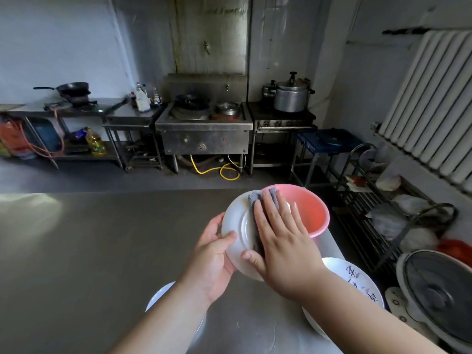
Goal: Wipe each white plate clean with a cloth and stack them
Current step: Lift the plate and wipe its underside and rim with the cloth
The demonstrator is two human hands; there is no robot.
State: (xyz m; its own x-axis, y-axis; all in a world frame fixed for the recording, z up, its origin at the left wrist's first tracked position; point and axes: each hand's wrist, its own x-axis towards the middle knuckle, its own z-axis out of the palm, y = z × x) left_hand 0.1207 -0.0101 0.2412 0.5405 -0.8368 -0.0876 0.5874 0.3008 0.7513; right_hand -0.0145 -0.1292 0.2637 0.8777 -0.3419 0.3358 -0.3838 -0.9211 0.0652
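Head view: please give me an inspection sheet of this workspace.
Surface: steel table, bare on the left.
Job's things: white plate held tilted; grey cloth pressed on it; plain plate near left; patterned plate near right.
Clutter: pink basin behind the held plate.
Hands: left hand grips the plate's rim; right hand lies flat on the cloth.
Cables: yellow hose under the stove.
Surroundings: radiator, fan, wire rack.
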